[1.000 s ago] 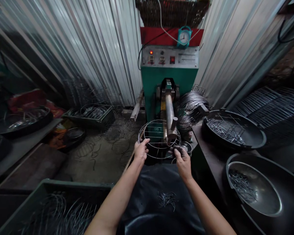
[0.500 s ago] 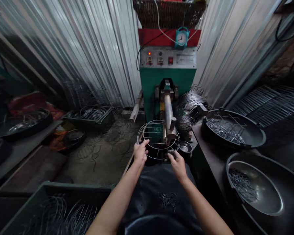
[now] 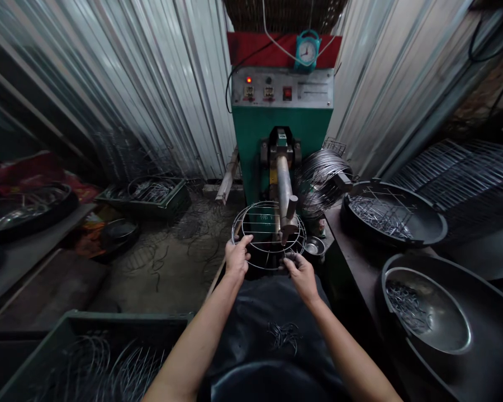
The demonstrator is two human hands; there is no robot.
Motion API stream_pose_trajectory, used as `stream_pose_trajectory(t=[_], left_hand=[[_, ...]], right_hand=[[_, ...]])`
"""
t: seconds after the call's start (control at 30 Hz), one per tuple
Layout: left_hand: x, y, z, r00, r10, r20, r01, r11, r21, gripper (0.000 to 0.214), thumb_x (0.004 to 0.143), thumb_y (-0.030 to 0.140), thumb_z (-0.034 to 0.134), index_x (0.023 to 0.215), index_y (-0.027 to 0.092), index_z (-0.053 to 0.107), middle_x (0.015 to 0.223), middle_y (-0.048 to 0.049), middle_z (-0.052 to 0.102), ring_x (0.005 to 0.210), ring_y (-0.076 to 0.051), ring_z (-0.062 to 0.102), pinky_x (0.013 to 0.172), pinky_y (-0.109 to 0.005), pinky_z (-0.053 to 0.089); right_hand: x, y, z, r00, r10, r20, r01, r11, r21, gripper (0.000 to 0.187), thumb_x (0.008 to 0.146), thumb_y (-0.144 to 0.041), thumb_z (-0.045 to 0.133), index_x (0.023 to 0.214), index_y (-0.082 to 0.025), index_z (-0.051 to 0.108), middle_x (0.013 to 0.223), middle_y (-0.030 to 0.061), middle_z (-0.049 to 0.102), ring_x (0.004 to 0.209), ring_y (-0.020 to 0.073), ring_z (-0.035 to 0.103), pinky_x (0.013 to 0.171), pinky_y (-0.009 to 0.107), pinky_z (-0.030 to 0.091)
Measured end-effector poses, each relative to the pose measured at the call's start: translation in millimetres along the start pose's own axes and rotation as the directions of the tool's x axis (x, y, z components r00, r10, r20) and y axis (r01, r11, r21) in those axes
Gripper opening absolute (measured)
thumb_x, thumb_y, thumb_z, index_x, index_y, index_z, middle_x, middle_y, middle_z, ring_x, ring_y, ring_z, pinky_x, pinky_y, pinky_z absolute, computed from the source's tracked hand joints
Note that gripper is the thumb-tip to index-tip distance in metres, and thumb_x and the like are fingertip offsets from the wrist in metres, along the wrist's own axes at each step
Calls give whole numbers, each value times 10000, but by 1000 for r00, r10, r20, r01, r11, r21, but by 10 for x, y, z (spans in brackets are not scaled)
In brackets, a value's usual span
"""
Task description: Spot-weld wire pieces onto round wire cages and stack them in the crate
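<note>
A round wire rack (image 3: 260, 215) with two rings and cross bars sits over the steel arm (image 3: 284, 190) of a green welding machine (image 3: 283, 131). My left hand (image 3: 237, 258) grips the rack's left rim, fingers wrapped round the wire. My right hand (image 3: 299, 273) pinches the rack's lower front edge, just under the arm's electrode tip; a small wire piece may be in the fingers, too small to tell. Several short bent wires (image 3: 283, 334) lie on the dark apron over my lap.
Two dark pans (image 3: 427, 223) (image 3: 478, 329) with short wire pieces sit on the right bench. A coil of wire rings (image 3: 321, 178) hangs beside the machine. A green crate (image 3: 79, 321) of wire hoops is at lower left. Corrugated metal walls enclose both sides.
My right hand has slid left along the rack's lower edge toward the electrode. The view has shifted slightly, and the rack has turned a little on the arm.
</note>
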State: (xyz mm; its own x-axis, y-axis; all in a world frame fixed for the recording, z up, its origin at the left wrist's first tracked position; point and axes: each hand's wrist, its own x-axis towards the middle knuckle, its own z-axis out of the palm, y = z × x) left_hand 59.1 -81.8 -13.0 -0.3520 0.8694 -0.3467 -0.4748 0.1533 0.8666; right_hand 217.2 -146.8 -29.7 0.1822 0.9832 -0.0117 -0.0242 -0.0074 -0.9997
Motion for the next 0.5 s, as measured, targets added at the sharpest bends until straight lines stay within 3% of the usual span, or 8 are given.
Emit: stream_pose_trajectory(t=[0.5], left_hand=[[29,31,51,998,-60,-2,59,996,-73,461,427,235,751,700,196,382,473,131,277,361,-10,208,340,-143,115]], right_hand=[[113,-1,-31,996,-77,37,78,997,-15,243,722,-405,614,797,-175,591,714,18,637,590,161,635,580,255,475]])
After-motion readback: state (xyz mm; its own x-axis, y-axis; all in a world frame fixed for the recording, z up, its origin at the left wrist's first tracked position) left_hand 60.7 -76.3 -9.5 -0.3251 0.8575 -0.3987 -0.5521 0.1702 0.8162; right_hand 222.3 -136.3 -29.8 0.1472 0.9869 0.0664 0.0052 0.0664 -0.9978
